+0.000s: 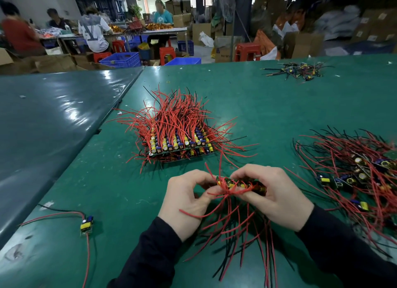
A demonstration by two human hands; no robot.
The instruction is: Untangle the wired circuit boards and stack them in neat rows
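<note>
Between both hands I hold a small bundle of circuit boards [240, 183], green with yellow parts, their red and black wires [236, 229] hanging toward me. My left hand [184, 201] pinches the bundle's left end with curled fingers. My right hand [272, 195] grips its right end from above. Beyond them, a neat stack of boards [180, 143] sits in rows on the green table [257, 107], its red wires fanning away and to both sides. A tangled pile of wired boards [356, 171] lies to the right.
One loose board [86, 224] with long red wires lies at the near left. A small heap of wire pieces and parts [298, 70] sits at the far right. A darker glossy table [53, 120] adjoins on the left. People work at a table [129, 33] in the background.
</note>
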